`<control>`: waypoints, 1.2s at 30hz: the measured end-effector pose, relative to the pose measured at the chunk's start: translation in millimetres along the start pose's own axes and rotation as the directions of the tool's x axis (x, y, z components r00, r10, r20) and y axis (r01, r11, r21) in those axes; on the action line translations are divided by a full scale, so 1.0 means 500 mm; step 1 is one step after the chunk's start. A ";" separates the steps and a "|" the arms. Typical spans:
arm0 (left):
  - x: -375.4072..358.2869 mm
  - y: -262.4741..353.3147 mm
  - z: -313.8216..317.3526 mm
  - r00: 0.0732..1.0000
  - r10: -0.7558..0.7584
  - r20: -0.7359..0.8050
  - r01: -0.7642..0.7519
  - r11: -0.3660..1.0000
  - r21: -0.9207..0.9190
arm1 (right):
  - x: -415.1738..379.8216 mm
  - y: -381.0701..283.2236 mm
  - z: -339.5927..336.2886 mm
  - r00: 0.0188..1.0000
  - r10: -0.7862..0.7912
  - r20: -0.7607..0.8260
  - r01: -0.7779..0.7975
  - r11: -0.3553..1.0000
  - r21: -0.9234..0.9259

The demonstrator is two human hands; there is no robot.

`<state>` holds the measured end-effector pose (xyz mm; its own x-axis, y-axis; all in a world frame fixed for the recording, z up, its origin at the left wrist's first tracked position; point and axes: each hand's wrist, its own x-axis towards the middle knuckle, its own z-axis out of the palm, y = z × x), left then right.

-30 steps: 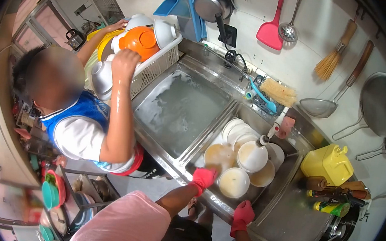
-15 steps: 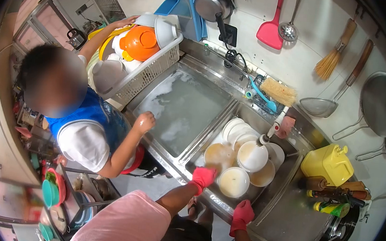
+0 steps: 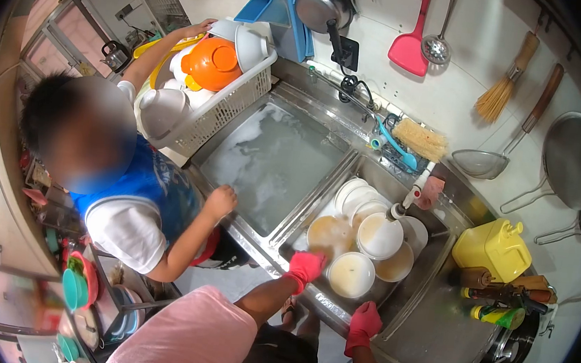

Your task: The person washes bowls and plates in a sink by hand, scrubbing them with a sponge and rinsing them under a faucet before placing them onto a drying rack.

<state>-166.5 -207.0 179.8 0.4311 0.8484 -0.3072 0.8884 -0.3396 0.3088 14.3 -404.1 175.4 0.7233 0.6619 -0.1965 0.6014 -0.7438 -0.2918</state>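
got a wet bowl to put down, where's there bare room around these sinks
Free: the steel drainboard between the right hand and the yellow jug. The soapy left basin holds only water. Crowded: the right basin of bowls by the left hand, and the white basket.

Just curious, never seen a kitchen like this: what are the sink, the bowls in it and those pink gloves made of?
The sink looks like stainless steel: grey, brushed, with dull reflections. The bowls seem glazed ceramic or melamine, white and smooth; the look leaves it open. The left hand and right hand wear what seem to be rubber gloves: matte pink, snug.
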 end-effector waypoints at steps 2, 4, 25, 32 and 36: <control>0.001 0.000 -0.002 1.000 0.005 0.007 -0.005 1.000 -0.007 | 0.000 0.002 0.002 1.000 0.002 -0.004 -0.002 1.000 0.004; 0.000 0.003 -0.006 1.000 0.005 0.009 -0.005 1.000 0.004 | -0.001 0.000 -0.002 1.000 0.011 0.017 -0.011 1.000 -0.003; 0.003 -0.004 0.011 1.000 0.002 -0.009 -0.002 1.000 -0.019 | -0.002 -0.002 -0.001 1.000 -0.012 -0.003 0.011 0.999 -0.040; 0.001 -0.001 0.000 1.000 0.011 0.009 -0.011 1.000 0.001 | -0.005 -0.005 -0.009 1.000 -0.004 -0.015 0.004 1.000 0.004; 0.003 0.000 0.004 1.000 0.010 0.013 -0.010 1.000 -0.007 | -0.004 -0.009 -0.016 0.999 -0.014 -0.038 0.014 1.000 0.011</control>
<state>-165.6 -206.4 177.5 0.4418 0.8398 -0.3154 0.8830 -0.3449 0.3184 12.7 -402.7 184.5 0.7274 0.6682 -0.1564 0.6080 -0.7332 -0.3046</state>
